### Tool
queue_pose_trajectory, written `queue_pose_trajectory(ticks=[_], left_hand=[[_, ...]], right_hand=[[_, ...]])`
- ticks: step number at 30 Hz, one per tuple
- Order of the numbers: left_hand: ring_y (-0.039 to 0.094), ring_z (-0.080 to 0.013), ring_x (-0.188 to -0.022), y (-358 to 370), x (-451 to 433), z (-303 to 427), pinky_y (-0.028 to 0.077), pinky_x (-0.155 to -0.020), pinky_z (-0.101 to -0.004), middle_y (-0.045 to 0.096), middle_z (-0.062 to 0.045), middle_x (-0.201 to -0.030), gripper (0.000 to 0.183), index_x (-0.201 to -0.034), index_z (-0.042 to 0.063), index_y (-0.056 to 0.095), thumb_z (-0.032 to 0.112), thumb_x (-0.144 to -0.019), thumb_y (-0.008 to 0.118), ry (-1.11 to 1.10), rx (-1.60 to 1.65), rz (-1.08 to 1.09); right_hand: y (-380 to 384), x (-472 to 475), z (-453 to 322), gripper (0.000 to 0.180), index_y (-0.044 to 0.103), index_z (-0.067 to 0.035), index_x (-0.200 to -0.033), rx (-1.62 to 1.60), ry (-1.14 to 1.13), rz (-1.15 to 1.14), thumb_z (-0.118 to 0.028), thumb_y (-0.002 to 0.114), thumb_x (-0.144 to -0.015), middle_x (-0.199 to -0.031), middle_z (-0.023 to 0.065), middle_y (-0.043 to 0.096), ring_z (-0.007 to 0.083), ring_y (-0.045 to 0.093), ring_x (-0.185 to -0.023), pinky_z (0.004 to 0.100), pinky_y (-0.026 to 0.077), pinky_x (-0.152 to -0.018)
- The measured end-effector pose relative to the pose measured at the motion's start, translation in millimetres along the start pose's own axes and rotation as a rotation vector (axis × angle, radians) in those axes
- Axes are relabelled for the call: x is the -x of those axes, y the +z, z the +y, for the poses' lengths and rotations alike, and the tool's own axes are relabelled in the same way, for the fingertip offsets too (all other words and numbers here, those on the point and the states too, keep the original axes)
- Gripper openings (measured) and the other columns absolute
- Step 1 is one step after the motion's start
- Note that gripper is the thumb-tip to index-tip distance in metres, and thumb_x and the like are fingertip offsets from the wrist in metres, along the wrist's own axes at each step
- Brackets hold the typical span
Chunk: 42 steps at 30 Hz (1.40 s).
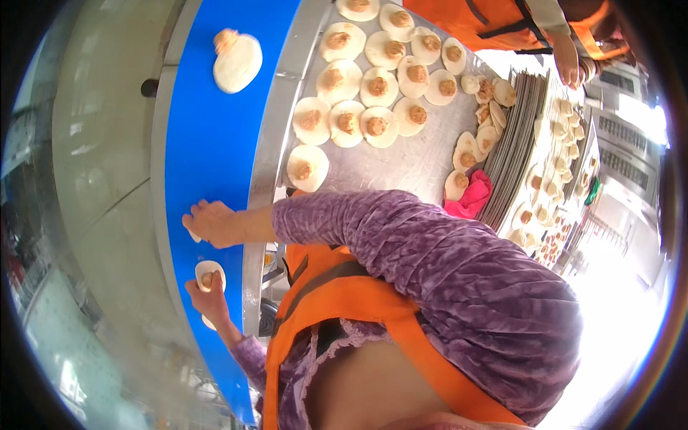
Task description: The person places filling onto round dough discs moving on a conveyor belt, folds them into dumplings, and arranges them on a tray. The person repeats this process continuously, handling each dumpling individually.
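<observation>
On the blue conveyor belt [212,145], my left hand [207,301] grips a round of dough [210,269] with its thumb on the brown filling in the middle. Another pale dough edge [208,322] pokes out below that hand. My right hand [215,223] is farther up the belt, palm down with bent fingers. A pale edge [194,235] shows under its fingertips; the hand hides the rest, so whether it is gripped is unclear. Toward the belt's far end lies a dough round [239,64] with filling [225,41] at its rim.
Beside the belt, a metal table [371,169] carries many filled dough rounds [378,86]. A pink cloth [470,194] lies near stacked metal trays [516,140]. Beyond are more trays of dough pieces [561,131]. A co-worker in an orange apron [473,24] stands at the table's far end.
</observation>
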<state>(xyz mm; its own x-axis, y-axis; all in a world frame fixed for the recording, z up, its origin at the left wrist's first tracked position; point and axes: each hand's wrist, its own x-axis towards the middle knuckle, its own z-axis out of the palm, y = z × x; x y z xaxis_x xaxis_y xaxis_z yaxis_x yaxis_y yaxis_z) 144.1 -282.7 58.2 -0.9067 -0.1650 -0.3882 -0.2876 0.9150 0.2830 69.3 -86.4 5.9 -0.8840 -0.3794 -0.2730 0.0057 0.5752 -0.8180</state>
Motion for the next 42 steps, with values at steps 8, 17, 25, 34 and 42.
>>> queue_pose_trajectory(ticks=[8,17,25,34,42], left_hand=[[0.056,-0.0151,-0.097,75.4,46.7,127.3,0.047,-0.082,-0.0284,0.058,-0.007,-0.106,0.036,-0.121,0.0,0.049,0.008,-0.087,0.06,0.176,0.899,-0.603],[0.058,-0.0336,-0.095,229.4,85.1,242.7,0.046,-0.085,-0.0423,0.059,-0.018,-0.102,0.05,-0.118,-0.001,0.05,0.026,-0.082,0.072,0.536,0.408,-0.233],[0.041,-0.0404,-0.119,154.7,40.8,197.2,0.034,-0.1,-0.0483,0.045,-0.023,-0.129,0.059,-0.128,0.0,0.044,0.022,-0.08,0.071,0.602,0.41,0.322],[0.063,-0.0262,-0.101,102.6,-61.6,11.2,0.05,-0.086,-0.0339,0.066,-0.014,-0.11,0.039,-0.121,0.002,0.059,0.021,-0.087,0.064,0.231,0.891,0.27],[0.049,-0.0394,-0.117,80.2,-22.1,-82.9,0.044,-0.097,-0.0458,0.049,-0.027,-0.129,0.052,-0.123,-0.005,0.056,0.034,-0.089,0.064,-0.006,0.211,0.296]], right_hand=[[-118.3,220.1,109.4,0.053,0.05,-0.003,-0.12,-0.954,0.249,0.27,-0.017,0.077,-0.077,-0.105,0.0085,0.062,0.0168,0.061,-0.097,0.0311,0.052,-0.083],[-74.5,319.5,182.2,0.047,0.055,0.001,-0.114,-0.793,0.538,0.556,-0.01,0.077,-0.075,-0.102,0.0086,0.062,0.0167,0.061,-0.091,0.0306,0.051,-0.08],[-87.9,296.0,157.2,0.036,0.058,-0.001,-0.114,-0.012,0.392,0.796,-0.011,0.067,-0.081,-0.105,0.0175,0.057,0.0303,0.06,-0.084,0.0393,0.051,-0.069],[-91.7,9.2,98.3,0.046,0.055,-0.006,-0.121,0.328,-0.236,0.275,-0.008,0.063,-0.075,-0.121,0.0166,0.053,0.0358,0.051,-0.113,0.0405,0.048,-0.09],[-39.5,-67.7,60.8,0.022,0.071,-0.012,-0.082,0.473,-0.332,0.149,-0.03,0.07,-0.068,-0.089,0.0084,0.061,0.0317,0.058,-0.092,0.0437,0.05,-0.072]])
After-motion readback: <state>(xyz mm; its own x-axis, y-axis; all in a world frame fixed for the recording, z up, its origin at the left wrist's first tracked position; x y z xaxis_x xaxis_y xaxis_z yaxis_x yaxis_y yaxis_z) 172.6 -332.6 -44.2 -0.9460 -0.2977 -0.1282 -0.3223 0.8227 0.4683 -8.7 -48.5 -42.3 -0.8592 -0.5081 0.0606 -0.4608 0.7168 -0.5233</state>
